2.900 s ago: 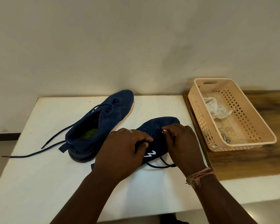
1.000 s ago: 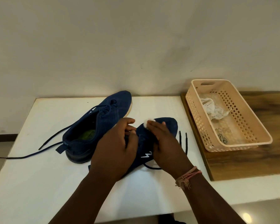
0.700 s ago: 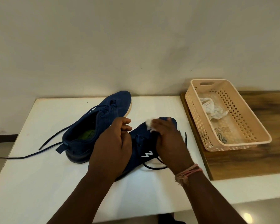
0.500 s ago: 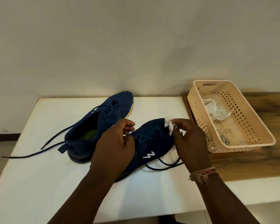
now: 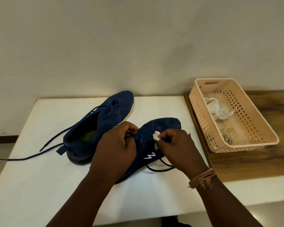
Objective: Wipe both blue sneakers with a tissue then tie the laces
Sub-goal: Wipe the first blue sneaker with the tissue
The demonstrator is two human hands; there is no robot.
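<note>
Right hand (image 5: 177, 145): fingers pinched on small white tissue (image 5: 156, 136), pressed to near sneaker (image 5: 162, 126).
Left hand (image 5: 116, 146): curled closed over near sneaker's lace area.
Far sneaker (image 5: 108, 115): 10 o'clock of hands, laces loose.
Basket (image 5: 202, 122): 2 o'clock, holding crumpled tissue (image 5: 218, 110).

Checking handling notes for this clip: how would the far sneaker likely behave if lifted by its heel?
The far sneaker looks knit and soft, so it would probably flex. Its laces lie untied across the table, so they would likely drag and dangle. It probably feels light for its size.
</note>
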